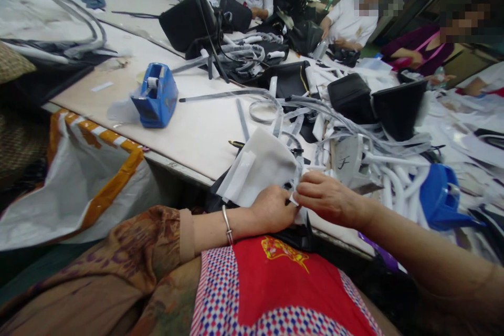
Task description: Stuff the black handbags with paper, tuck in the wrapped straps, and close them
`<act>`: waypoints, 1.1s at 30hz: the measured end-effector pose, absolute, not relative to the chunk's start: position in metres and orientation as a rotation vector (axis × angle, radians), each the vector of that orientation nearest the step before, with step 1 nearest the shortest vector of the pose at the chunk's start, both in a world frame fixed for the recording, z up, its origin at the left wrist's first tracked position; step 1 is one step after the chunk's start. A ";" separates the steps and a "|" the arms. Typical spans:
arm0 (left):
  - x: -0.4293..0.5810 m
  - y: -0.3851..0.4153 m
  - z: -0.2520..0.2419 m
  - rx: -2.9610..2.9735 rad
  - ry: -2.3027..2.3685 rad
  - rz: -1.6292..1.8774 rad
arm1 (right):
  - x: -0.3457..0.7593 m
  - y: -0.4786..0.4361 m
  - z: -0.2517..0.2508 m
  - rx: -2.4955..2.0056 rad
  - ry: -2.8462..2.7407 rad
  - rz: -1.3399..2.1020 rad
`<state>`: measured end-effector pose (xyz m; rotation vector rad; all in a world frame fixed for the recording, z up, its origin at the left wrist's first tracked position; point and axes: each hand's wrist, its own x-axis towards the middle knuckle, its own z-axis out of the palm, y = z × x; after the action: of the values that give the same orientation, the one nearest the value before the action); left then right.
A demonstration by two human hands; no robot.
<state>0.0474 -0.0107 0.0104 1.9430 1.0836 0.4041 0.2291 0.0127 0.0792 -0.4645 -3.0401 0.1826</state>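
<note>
At the table's front edge, my left hand [275, 209] and my right hand [328, 198] meet, fingers closed. A small white piece of wrapping [293, 199] shows between them, pinched by my right fingertips. What my left fingers grip is mostly hidden. Just beyond my left hand, a whitish sheet [263, 168] lies over a black item that looks like a bag [220, 189], only partly visible. Clear plastic wrap [300, 168] rises beside my right fingers. A black pen [236, 144] lies behind the sheet.
A blue tape dispenser [159, 97] stands at left, and another blue dispenser [439, 197] at right. Black bags [350, 97] and plastic-wrapped straps [271, 97] crowd the table [205, 131]. A white sack [90, 189] with orange tape hangs at front left. Several people sit across.
</note>
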 end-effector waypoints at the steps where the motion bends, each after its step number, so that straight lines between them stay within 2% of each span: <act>1: 0.048 -0.011 0.010 1.960 1.090 0.399 | 0.237 0.009 0.075 -0.481 -3.002 0.181; 10: 0.047 -0.009 0.010 1.926 1.007 0.375 | 0.268 -0.021 0.040 -0.713 -2.678 0.209; 19: 0.044 -0.009 0.017 1.230 0.837 0.285 | 0.260 -0.038 0.009 -0.854 -2.268 0.310; 22: 0.045 -0.010 0.017 1.225 0.851 0.283 | 0.255 -0.041 0.007 -0.876 -2.164 0.349; 30: 0.047 -0.010 0.018 1.276 0.861 0.288 | 0.243 -0.056 0.006 -1.060 -1.724 0.867; 33: 0.047 -0.011 0.019 1.232 0.882 0.277 | 0.238 -0.059 0.002 -1.121 -1.538 0.962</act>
<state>0.0475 -0.0112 0.0193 1.2323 0.8823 0.2765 0.2384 -0.0592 0.0018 -1.1206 -1.5379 0.9622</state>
